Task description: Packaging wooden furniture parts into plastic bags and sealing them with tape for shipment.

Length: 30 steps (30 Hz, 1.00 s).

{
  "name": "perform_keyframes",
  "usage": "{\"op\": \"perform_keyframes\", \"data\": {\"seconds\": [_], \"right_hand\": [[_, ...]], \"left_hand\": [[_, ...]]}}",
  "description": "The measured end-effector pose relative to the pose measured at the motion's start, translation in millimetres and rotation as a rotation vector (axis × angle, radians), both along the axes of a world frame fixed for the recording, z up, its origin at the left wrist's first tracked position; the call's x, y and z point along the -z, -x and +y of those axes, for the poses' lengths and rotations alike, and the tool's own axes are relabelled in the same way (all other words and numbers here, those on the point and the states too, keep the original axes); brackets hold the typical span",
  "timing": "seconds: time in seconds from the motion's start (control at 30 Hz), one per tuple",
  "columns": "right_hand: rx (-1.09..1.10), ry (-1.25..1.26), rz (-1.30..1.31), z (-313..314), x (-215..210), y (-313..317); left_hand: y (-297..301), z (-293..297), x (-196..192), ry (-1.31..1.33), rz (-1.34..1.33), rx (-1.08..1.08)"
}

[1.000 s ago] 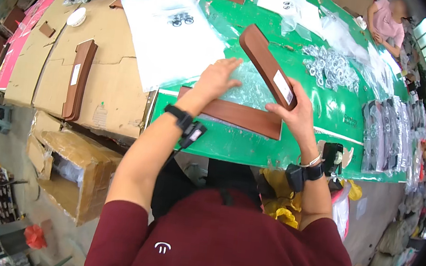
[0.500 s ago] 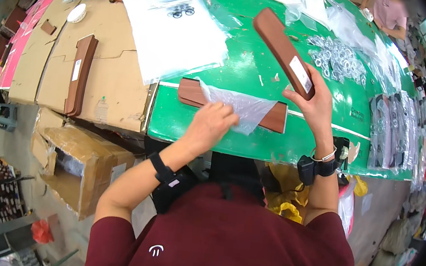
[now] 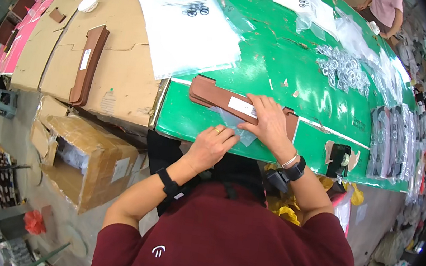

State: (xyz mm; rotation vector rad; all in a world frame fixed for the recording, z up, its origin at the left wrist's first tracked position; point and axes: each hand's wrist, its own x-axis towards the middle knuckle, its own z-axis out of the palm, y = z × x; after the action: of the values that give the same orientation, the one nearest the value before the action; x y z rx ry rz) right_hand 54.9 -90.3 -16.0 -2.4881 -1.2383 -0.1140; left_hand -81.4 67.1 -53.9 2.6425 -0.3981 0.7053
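Note:
On the green table, a brown wood-look bar with a white label lies on top of another brown bar. My right hand grips the upper bar near its right end, fingers over the far edge and thumb at the near edge. Clear plastic film is sandwiched between the bars and sticks out toward me. At the table's front edge, my left hand is closed, its fingertips pinching the film's near side. The fingertips partly hide that edge.
A stack of clear printed bags lies beyond the bars. Another labelled bar rests on cardboard at left. Bagged small rings, packed bars and a black device are at right. An open carton stands below left.
My right hand has lowered the labelled bar from the air onto the film-covered bar. My left hand has shifted toward me, to the film's near edge.

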Motion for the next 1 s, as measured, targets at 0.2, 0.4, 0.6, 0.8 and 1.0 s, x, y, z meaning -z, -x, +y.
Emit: {"op": "perform_keyframes", "data": {"seconds": [0.2,0.4,0.6,0.8,1.0], "right_hand": [[0.001,0.018,0.018,3,-1,-10],[-0.069,0.031,0.074,-10,-5,-15],[-0.143,-0.075,0.17,-12,-25,-18],[-0.076,-0.218,0.302,-15,-36,-36],[-0.085,-0.319,0.383,12,-50,-48]], "left_hand": [[-17,51,-41,0.175,-0.057,-0.143],[-92,142,-53,0.388,0.056,-0.502],[-153,160,-7,-0.051,0.235,-0.563],[-164,172,2,0.13,0.386,-0.461],[-184,207,-30,0.97,-0.026,-0.427]]}}
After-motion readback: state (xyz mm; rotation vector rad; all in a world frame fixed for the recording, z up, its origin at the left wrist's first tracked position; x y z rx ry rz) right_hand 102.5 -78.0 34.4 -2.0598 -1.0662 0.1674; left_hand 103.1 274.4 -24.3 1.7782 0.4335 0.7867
